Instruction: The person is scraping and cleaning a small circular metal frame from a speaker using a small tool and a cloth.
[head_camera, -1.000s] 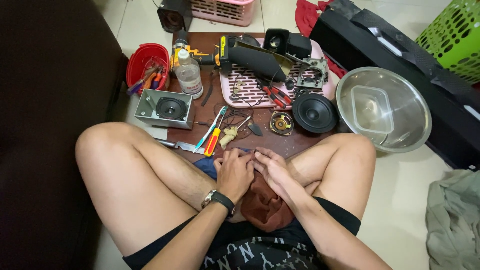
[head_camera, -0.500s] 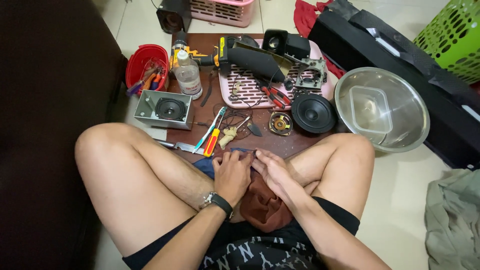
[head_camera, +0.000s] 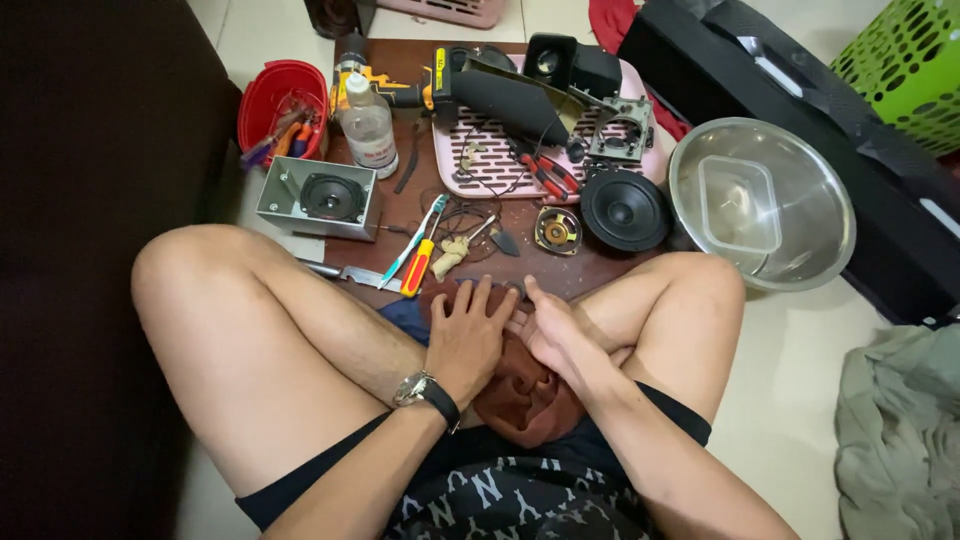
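Both the left hand and right hand stayed pressed flat and unclenched on the crumpled reddish-brown cloth, barely shifted, near the counter.

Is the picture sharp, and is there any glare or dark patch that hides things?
Head view: mostly sharp, evenly lit from above; bright glare on the steel bowl; the far left side is a deep dark mass with no detail; the left hand and right hand on the brown cloth show clearly, with soft shadows.
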